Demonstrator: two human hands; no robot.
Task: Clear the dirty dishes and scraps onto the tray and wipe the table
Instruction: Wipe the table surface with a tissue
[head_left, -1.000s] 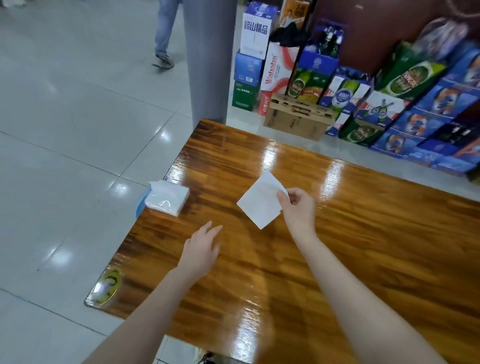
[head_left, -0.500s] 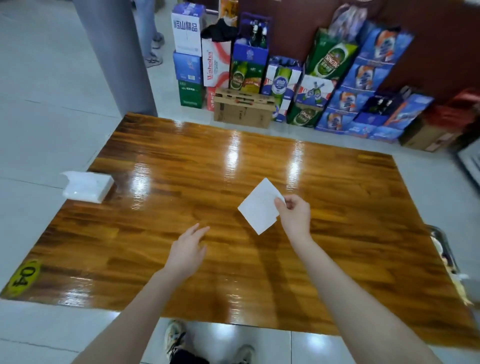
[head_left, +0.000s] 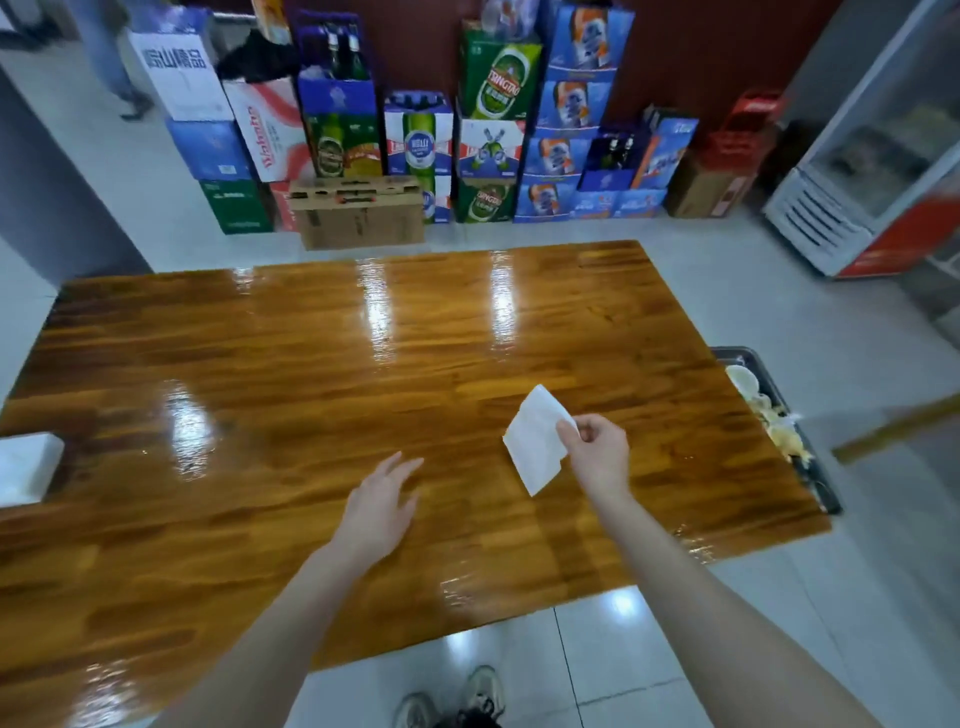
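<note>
The right hand (head_left: 600, 454) pinches a white tissue (head_left: 537, 441) by its edge, above the wooden table (head_left: 260, 389). The left hand (head_left: 376, 506) hovers just beside it with straight, relaxed fingers and holds nothing. The tray (head_left: 826, 486) with dirty dishes (head_left: 745, 382) lies to the right of the right hand, past the table edge.

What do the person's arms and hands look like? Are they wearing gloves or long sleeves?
No gloves and no long sleeves. The left forearm and right forearm are bare all the way down to the picture's bottom edge, so no sleeve shows. The left hand and right hand are bare too. No ring, watch or bracelet can be seen on either one.
</note>
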